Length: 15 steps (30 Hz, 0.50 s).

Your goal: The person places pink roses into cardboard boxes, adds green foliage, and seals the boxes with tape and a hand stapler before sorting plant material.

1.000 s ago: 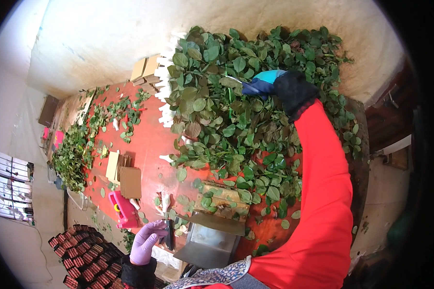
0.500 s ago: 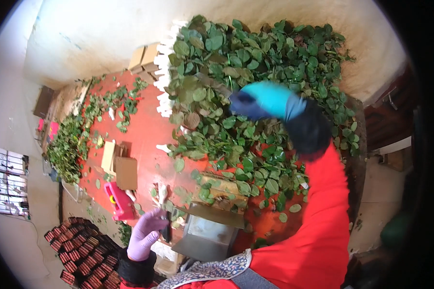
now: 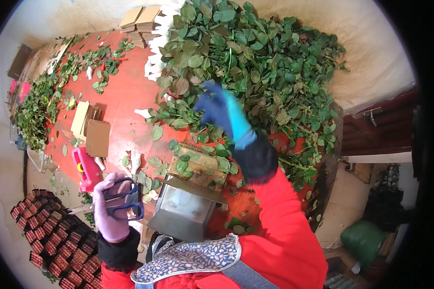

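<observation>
Red tabletop (image 3: 125,96) is heaped with leafy stems (image 3: 255,62); blue-handled scissors (image 3: 125,200) are gripped by the left hand (image 3: 112,209), while the right hand (image 3: 224,113) (blue-gloved, blurred) is raised, fingers loosely curled, nothing seen held.

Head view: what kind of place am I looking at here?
Probably a flower-packing workshop. A long red table carries a big heap of cut leafy stems and stacks of cardboard pieces. The gloved left hand holds scissors.

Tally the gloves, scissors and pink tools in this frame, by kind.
Gloved hands: 2, left hand in a purple glove, right hand in a blue glove
Scissors: 1, in the left hand
Pink tool: 1, on the red table
Total: 4
</observation>
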Each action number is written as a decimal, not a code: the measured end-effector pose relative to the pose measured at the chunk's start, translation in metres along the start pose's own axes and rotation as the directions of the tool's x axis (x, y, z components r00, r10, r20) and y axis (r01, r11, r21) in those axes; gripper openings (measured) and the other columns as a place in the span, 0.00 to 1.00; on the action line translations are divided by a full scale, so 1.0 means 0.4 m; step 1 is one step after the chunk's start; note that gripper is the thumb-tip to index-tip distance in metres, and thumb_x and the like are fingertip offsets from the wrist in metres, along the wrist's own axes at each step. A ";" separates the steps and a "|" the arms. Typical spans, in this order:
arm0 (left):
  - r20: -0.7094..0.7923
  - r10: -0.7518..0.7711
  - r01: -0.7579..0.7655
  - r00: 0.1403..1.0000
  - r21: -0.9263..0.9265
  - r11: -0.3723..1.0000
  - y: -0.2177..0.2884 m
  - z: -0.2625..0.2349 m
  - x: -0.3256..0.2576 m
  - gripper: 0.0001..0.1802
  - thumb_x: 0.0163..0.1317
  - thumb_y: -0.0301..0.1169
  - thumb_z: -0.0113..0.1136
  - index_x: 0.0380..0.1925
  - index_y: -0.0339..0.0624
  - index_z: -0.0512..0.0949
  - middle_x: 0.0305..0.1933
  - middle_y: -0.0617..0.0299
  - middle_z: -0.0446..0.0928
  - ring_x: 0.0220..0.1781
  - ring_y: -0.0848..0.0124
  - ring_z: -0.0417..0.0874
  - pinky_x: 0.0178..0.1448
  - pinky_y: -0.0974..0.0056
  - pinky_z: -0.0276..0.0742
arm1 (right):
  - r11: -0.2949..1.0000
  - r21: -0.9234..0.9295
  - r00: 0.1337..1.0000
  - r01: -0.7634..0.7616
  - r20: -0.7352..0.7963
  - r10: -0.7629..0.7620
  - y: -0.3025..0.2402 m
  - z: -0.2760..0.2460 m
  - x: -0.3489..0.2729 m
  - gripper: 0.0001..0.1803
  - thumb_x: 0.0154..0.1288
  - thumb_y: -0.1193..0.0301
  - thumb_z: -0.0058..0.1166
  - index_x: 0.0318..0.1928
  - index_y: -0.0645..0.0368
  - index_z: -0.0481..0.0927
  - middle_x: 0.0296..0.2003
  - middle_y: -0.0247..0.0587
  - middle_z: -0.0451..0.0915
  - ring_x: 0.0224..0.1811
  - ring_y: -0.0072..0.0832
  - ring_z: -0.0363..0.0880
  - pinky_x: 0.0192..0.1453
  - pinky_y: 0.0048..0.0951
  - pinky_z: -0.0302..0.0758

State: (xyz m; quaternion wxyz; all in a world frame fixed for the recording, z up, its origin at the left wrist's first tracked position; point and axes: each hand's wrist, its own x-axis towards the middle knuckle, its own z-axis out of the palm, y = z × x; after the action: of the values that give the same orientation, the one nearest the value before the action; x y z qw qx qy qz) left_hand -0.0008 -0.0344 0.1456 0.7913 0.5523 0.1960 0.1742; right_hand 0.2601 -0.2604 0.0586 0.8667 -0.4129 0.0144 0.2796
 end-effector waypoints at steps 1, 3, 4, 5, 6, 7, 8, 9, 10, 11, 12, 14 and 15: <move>0.002 -0.010 0.010 1.000 -0.030 1.000 0.009 -0.028 -0.010 0.20 0.77 0.45 0.39 0.48 0.42 0.73 0.58 0.50 0.75 0.58 0.58 0.78 0.63 0.51 0.74 | 0.808 -0.561 0.948 0.178 -0.122 -0.293 -0.007 -0.046 0.036 0.33 0.71 0.64 0.55 0.71 0.60 0.60 0.41 0.44 0.82 0.27 0.21 0.75 0.31 0.24 0.73; -0.029 -0.017 0.014 0.999 -0.072 0.997 0.016 -0.058 -0.028 0.19 0.77 0.43 0.39 0.47 0.41 0.73 0.57 0.52 0.76 0.58 0.59 0.78 0.63 0.52 0.74 | 0.830 -0.541 0.889 0.139 -0.301 -0.345 -0.048 -0.111 0.107 0.35 0.72 0.64 0.54 0.72 0.64 0.56 0.44 0.45 0.82 0.27 0.19 0.74 0.30 0.24 0.73; -0.095 -0.021 0.014 0.995 -0.069 0.998 0.013 -0.069 -0.035 0.18 0.77 0.43 0.41 0.46 0.41 0.73 0.56 0.53 0.76 0.57 0.60 0.79 0.61 0.54 0.74 | 0.818 -0.561 0.875 0.128 -0.325 -0.359 -0.061 -0.126 0.136 0.38 0.71 0.61 0.55 0.73 0.64 0.55 0.43 0.44 0.82 0.27 0.20 0.74 0.30 0.25 0.73; -0.098 -0.026 0.019 0.995 -0.070 0.997 0.010 -0.078 -0.040 0.18 0.77 0.43 0.42 0.46 0.41 0.74 0.56 0.53 0.76 0.56 0.60 0.79 0.60 0.55 0.75 | 0.840 -0.535 0.888 0.085 -0.342 -0.308 -0.065 -0.136 0.165 0.39 0.70 0.60 0.55 0.73 0.64 0.54 0.42 0.44 0.82 0.27 0.21 0.75 0.30 0.25 0.73; -0.102 -0.030 0.023 0.994 -0.072 0.997 0.002 -0.089 -0.044 0.17 0.77 0.42 0.43 0.45 0.40 0.74 0.55 0.54 0.76 0.56 0.61 0.80 0.59 0.56 0.75 | 0.860 -0.509 0.898 0.041 -0.358 -0.254 -0.062 -0.134 0.189 0.40 0.70 0.59 0.55 0.73 0.65 0.53 0.42 0.44 0.82 0.27 0.22 0.75 0.30 0.26 0.73; -0.124 -0.042 0.032 0.991 -0.078 0.996 0.000 -0.097 -0.046 0.17 0.76 0.42 0.43 0.44 0.40 0.74 0.54 0.54 0.77 0.55 0.62 0.80 0.57 0.58 0.75 | 0.836 -0.547 0.908 0.029 -0.335 -0.250 -0.056 -0.135 0.216 0.42 0.69 0.58 0.55 0.73 0.67 0.52 0.40 0.43 0.83 0.27 0.23 0.77 0.29 0.28 0.74; -0.117 -0.040 0.031 0.992 -0.082 0.996 0.000 -0.102 -0.046 0.17 0.76 0.42 0.43 0.44 0.40 0.74 0.54 0.54 0.77 0.55 0.62 0.80 0.57 0.58 0.75 | 0.829 -0.559 0.909 0.005 -0.342 -0.237 -0.039 -0.136 0.240 0.43 0.69 0.58 0.55 0.73 0.68 0.51 0.39 0.42 0.84 0.28 0.24 0.78 0.29 0.28 0.74; -0.131 -0.047 0.037 0.990 -0.076 0.996 0.001 -0.110 -0.049 0.16 0.76 0.42 0.43 0.44 0.40 0.74 0.54 0.55 0.77 0.55 0.62 0.80 0.57 0.58 0.76 | 0.852 -0.524 0.880 0.028 -0.391 -0.269 -0.025 -0.120 0.257 0.38 0.69 0.60 0.55 0.70 0.67 0.55 0.37 0.43 0.84 0.25 0.25 0.78 0.26 0.28 0.73; -0.145 -0.054 0.044 0.988 -0.071 0.996 0.004 -0.115 -0.052 0.16 0.76 0.41 0.43 0.43 0.41 0.74 0.53 0.55 0.77 0.55 0.62 0.80 0.57 0.58 0.76 | 0.871 -0.488 0.847 0.054 -0.440 -0.299 -0.020 -0.104 0.266 0.33 0.69 0.63 0.55 0.68 0.66 0.60 0.35 0.44 0.84 0.22 0.25 0.78 0.23 0.29 0.73; -0.149 -0.070 0.060 0.986 -0.069 0.996 0.008 -0.119 -0.055 0.16 0.76 0.41 0.44 0.44 0.41 0.75 0.54 0.55 0.78 0.55 0.62 0.81 0.58 0.58 0.76 | 0.870 -0.490 0.847 0.060 -0.436 -0.304 -0.023 -0.108 0.272 0.33 0.69 0.63 0.55 0.68 0.66 0.60 0.35 0.44 0.84 0.22 0.25 0.78 0.23 0.29 0.73; -0.147 -0.066 0.056 0.987 -0.073 0.996 0.012 -0.121 -0.058 0.16 0.76 0.41 0.44 0.44 0.41 0.75 0.54 0.55 0.78 0.55 0.62 0.81 0.58 0.58 0.76 | 0.893 -0.434 0.830 0.114 -0.452 -0.326 -0.021 -0.132 0.280 0.27 0.70 0.64 0.54 0.63 0.66 0.64 0.34 0.43 0.84 0.22 0.25 0.78 0.23 0.28 0.73; -0.109 -0.071 0.062 0.992 -0.078 0.995 0.020 -0.123 -0.063 0.17 0.76 0.42 0.44 0.46 0.40 0.75 0.55 0.54 0.78 0.56 0.61 0.80 0.59 0.58 0.76 | 0.908 -0.379 0.810 0.176 -0.468 -0.353 -0.028 -0.156 0.270 0.22 0.71 0.65 0.52 0.58 0.66 0.68 0.33 0.43 0.84 0.22 0.24 0.78 0.23 0.28 0.72; -0.109 -0.067 0.059 0.992 -0.079 0.995 0.022 -0.129 -0.067 0.17 0.76 0.42 0.44 0.46 0.40 0.75 0.55 0.54 0.78 0.56 0.61 0.80 0.59 0.58 0.76 | 0.899 -0.397 0.820 0.184 -0.443 -0.363 -0.020 -0.158 0.250 0.17 0.72 0.65 0.51 0.54 0.65 0.70 0.32 0.42 0.84 0.22 0.24 0.78 0.23 0.27 0.72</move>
State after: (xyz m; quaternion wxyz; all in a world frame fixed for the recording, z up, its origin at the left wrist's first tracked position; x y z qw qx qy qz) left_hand -0.0504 -0.0033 0.1410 0.8045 0.5049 0.2506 0.1872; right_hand 0.3612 -0.2628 -0.0030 0.7799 -0.6108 0.1331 0.0304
